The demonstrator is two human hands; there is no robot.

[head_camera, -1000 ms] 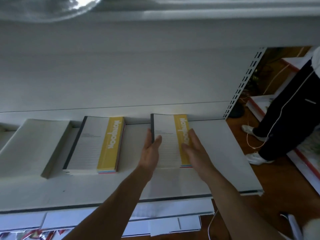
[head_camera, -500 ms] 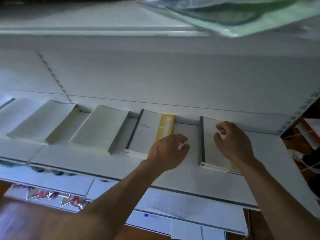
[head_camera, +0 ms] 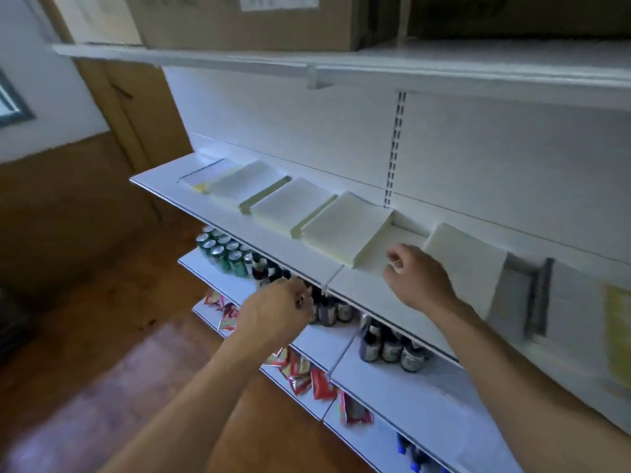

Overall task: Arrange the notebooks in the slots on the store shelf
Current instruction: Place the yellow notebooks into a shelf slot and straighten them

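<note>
A white store shelf (head_camera: 307,256) carries a row of notebook stacks lying flat, with pale covers: one stack (head_camera: 246,186), a second (head_camera: 291,207), a third (head_camera: 345,227) and another (head_camera: 465,265) further right. A blurred dark-spined notebook (head_camera: 522,295) and a yellow-striped one (head_camera: 618,336) lie at the far right. My right hand (head_camera: 417,278) hovers over the bare gap between two stacks, fingers loosely curled, holding nothing. My left hand (head_camera: 277,315) hangs in front of the shelf edge, also loosely curled and empty.
Below are shelves with green cans (head_camera: 222,250), dark bottles (head_camera: 389,346) and red snack packets (head_camera: 302,372). A cardboard box (head_camera: 239,18) sits on the top shelf. Wooden floor (head_camera: 85,336) lies to the left, beside a brown door panel.
The view has swung left and back. Both hands have left the yellow-striped notebook stack and shifted left along the shelf; the left hand has dropped below the shelf edge.
</note>
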